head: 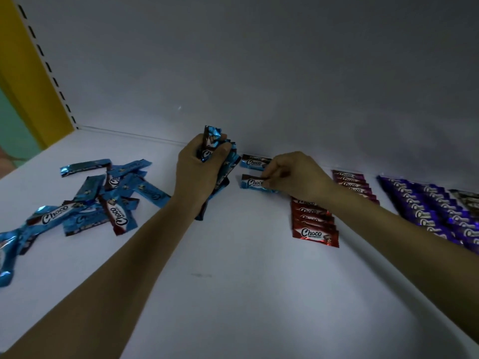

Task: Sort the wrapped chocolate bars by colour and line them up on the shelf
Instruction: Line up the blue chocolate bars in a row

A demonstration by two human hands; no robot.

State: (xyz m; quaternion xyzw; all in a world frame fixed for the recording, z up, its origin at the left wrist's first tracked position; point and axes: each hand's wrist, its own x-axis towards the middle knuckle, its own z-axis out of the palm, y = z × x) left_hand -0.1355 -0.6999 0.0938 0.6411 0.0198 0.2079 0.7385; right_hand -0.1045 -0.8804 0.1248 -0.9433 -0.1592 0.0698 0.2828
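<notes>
A person's right hand (293, 174) pinches a blue chocolate bar (252, 182) at 6 o'clock of the back blue bar (255, 161) on the shelf (233, 255), best squared parallel, while the left hand (201, 167) grips a blue bundle (212, 141).

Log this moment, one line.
left hand: grips blue bundle | right hand: pinches blue bar on shelf | red row: lined

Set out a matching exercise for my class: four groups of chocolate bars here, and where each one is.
1 bunch of blue bars
2 loose blue bars
3 red bars
4 purple bars

A far right of the shelf
B gripped in the left hand
C scattered at the left
D row just left of the purple bars

Pairs: 1-B, 2-C, 3-D, 4-A
</notes>
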